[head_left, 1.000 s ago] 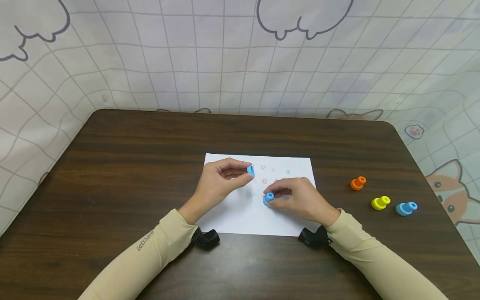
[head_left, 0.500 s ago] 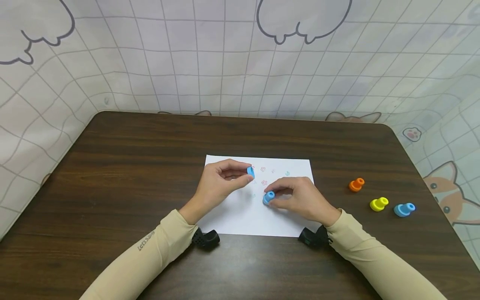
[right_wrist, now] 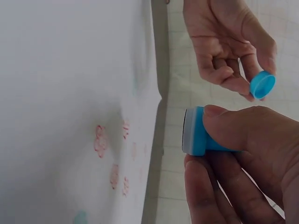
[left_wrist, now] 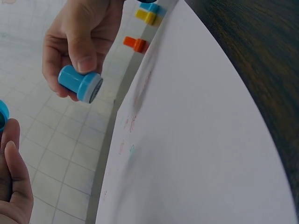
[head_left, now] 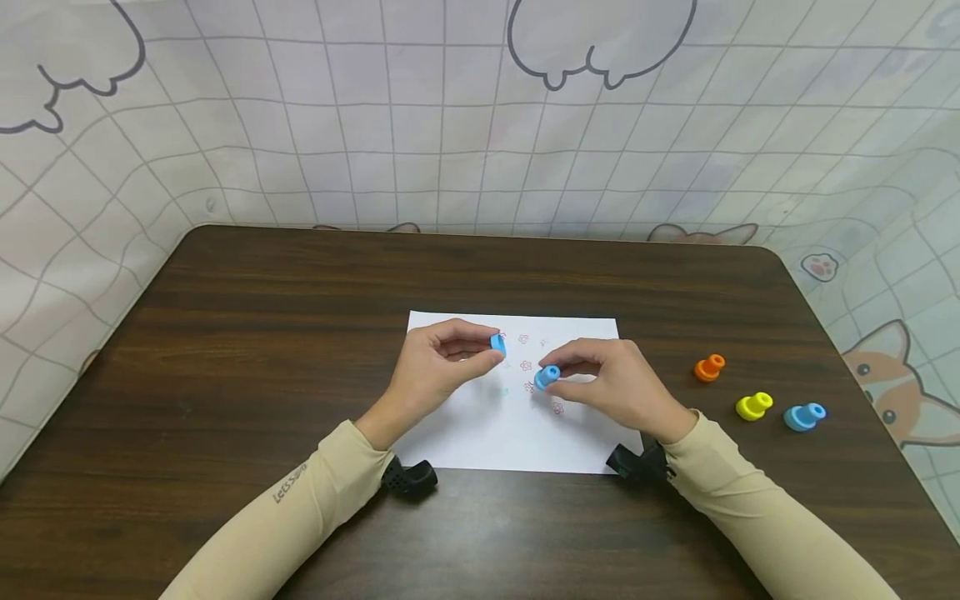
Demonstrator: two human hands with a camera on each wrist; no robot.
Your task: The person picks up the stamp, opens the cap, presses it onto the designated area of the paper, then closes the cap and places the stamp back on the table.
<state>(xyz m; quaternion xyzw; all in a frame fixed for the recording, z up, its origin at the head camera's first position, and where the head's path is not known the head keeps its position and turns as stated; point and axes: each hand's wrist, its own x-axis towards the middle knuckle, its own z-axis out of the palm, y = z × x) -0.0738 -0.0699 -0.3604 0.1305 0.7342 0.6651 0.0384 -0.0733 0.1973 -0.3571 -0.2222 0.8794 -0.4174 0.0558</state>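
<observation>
The right hand [head_left: 615, 387] pinches a small blue stamp [head_left: 547, 377] between thumb and fingertips, lifted clear of the white paper [head_left: 517, 437]; in the right wrist view the thumb lies along the stamp's blue barrel [right_wrist: 205, 137] and the pale printing face points away from the palm, toward the sheet. The left hand [head_left: 435, 371] pinches a round blue cap [head_left: 498, 344] between thumb and forefinger, its other fingers curled under, and in the right wrist view the cap [right_wrist: 262, 84] sits at the very tips of those fingers, near the stamp but not touching it. Between and just beyond the two sets of fingertips the paper carries several faint red flower prints [right_wrist: 100, 140] and what looks like a small teal mark, too pale to read well. Well off to the outside of the right hand, on the dark wooden table [head_left: 225, 350], lie three more stamps: an orange stamp [head_left: 708, 367], a yellow stamp [head_left: 753, 406] and a second blue stamp [head_left: 804, 416], each apart from the others.
</observation>
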